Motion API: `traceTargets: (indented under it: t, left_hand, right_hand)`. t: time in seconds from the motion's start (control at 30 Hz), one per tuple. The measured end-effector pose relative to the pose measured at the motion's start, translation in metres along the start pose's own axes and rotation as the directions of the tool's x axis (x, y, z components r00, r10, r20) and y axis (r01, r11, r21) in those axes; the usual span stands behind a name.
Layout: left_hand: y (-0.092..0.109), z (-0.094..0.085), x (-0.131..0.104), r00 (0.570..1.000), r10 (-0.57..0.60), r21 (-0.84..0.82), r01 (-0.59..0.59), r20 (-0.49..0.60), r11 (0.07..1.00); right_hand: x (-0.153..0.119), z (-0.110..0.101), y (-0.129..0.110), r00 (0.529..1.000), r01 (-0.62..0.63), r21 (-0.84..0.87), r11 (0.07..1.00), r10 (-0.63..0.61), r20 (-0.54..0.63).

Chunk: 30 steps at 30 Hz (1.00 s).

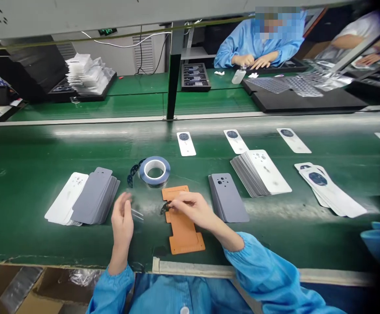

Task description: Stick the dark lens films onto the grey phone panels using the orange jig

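Observation:
My right hand is closed in a pinch over the orange jig plate. Between its fingertips is a small black adhesive piece, hanging at the plate's left edge. My left hand is closed, its fingertips slightly blurred. Thin metal tweezers stick out from it to the right. Behind the hands lies a blue tape roll with a strip of black pieces trailing off its left side. A fanned stack of grey phone back panels lies left of my left hand, partly over white ones.
To the right are grey panels, a fanned white stack and white panels with dark camera circles. Several single panels line the far side. A metal post rises behind; a co-worker in blue sits opposite.

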<state>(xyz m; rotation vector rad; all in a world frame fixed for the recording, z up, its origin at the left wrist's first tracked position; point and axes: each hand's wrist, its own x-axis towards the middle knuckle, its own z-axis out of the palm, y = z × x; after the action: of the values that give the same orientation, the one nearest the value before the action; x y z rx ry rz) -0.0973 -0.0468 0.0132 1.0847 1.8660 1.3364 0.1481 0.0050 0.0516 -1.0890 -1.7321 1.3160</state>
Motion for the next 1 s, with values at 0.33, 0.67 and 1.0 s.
traceTargets:
  t: [0.33, 0.67, 1.0]
  left_hand:
    - [0.023, 0.042, -0.025, 0.968, 0.093, 0.009, -0.098, 0.233, 0.995]
    - [0.006, 0.076, -0.009, 0.909, -0.067, 0.094, 0.032, 0.411, 0.995]
    - [0.008, 0.084, -0.007, 0.922, -0.032, 0.207, -0.053, 0.386, 0.977]
  right_hand:
    - [-0.014, -0.031, 0.045, 0.982, -0.185, -0.019, 0.983, 0.184, -0.031]
    - [0.008, -0.037, 0.048, 0.968, -0.249, -0.189, 0.95, 0.251, -0.015]
    - [0.014, -0.036, 0.05, 0.962, -0.265, -0.269, 0.926, 0.271, -0.014]
